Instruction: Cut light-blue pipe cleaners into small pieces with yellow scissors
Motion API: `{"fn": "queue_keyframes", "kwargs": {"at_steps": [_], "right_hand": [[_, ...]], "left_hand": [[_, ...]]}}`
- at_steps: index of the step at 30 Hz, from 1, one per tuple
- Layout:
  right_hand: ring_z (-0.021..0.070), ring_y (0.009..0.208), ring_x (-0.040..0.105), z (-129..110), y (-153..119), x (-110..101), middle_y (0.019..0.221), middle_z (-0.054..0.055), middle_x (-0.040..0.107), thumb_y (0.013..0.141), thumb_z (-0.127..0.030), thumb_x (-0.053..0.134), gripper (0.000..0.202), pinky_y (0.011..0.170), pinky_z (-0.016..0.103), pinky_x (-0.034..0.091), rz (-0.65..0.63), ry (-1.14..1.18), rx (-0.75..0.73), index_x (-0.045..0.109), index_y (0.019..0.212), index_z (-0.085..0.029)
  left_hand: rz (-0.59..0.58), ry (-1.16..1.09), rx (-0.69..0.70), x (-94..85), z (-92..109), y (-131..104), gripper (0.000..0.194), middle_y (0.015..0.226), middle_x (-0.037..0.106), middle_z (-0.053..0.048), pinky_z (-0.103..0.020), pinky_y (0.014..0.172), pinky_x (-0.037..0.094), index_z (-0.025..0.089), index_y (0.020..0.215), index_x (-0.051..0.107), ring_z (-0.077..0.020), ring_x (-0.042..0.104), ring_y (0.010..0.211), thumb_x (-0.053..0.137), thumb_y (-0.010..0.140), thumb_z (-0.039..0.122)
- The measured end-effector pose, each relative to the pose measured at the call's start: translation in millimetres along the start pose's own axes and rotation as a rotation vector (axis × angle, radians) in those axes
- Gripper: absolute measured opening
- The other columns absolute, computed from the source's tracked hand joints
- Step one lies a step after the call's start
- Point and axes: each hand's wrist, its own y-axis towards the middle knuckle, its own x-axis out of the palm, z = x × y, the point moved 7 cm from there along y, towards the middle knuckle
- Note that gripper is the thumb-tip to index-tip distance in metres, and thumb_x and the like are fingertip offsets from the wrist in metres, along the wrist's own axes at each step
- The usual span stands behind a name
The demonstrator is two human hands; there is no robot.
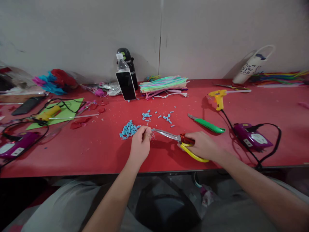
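Observation:
My left hand (142, 143) is closed in a pinch on a short blue pipe cleaner piece (152, 129), of which only a small end shows past the fingertips. My right hand (201, 145) grips the scissors (169, 134), which have one red and one yellow handle. The blade tips meet the blue end at my left fingers. A heap of short blue cut pieces (129, 130) lies just left of my left hand. Beyond the hands are more loose pieces (167, 118), scattered with tiny bits of fluff.
Right of the scissors lie a green utility knife (209, 125), a yellow glue gun (218, 98) and a purple power box (252, 137). A phone (126, 85) leans on a bottle (122, 65); a pipe cleaner bundle (164, 85) is beside it. Another glue gun (49, 112) rests on green paper at left.

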Motion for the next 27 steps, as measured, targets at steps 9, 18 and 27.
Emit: {"fn": "queue_keyframes", "kwargs": {"at_steps": [9, 18, 27], "right_hand": [[0.0128, 0.055, 0.046, 2.0, 2.2, 3.4, 0.065, 0.001, 0.061, 0.083, -0.044, 0.054, 0.028, 0.054, 0.026, 0.025, 0.021, -0.007, -0.015, 0.055, 0.067, -0.021], [0.0123, 0.055, 0.043, 1.6, 0.1, 0.4, 0.062, 0.000, 0.058, 0.080, -0.044, 0.056, 0.027, 0.053, 0.025, 0.024, 0.032, 0.044, 0.030, 0.053, 0.066, -0.021], [0.0129, 0.056, 0.048, 0.6, -1.2, 1.4, 0.067, 0.002, 0.063, 0.081, -0.046, 0.056, 0.027, 0.053, 0.026, 0.024, 0.006, 0.029, 0.031, 0.057, 0.069, -0.021]], "left_hand": [[-0.008, -0.018, -0.002, 1.4, 0.8, 0.0, 0.029, 0.064, 0.045, 0.002, -0.023, 0.057, 0.034, 0.019, 0.071, 0.046, -0.0114, 0.043, 0.059, 0.040, 0.096, 0.033], [-0.013, -0.048, -0.001, 3.2, 1.1, -0.5, 0.031, 0.063, 0.044, 0.002, -0.023, 0.057, 0.035, 0.018, 0.070, 0.046, -0.0109, 0.042, 0.058, 0.040, 0.096, 0.034], [0.093, 0.395, 0.004, -48.0, 0.8, 12.7, 0.031, 0.059, 0.046, 0.003, -0.022, 0.057, 0.031, 0.017, 0.073, 0.056, -0.0101, 0.041, 0.057, 0.048, 0.090, 0.042]]}}
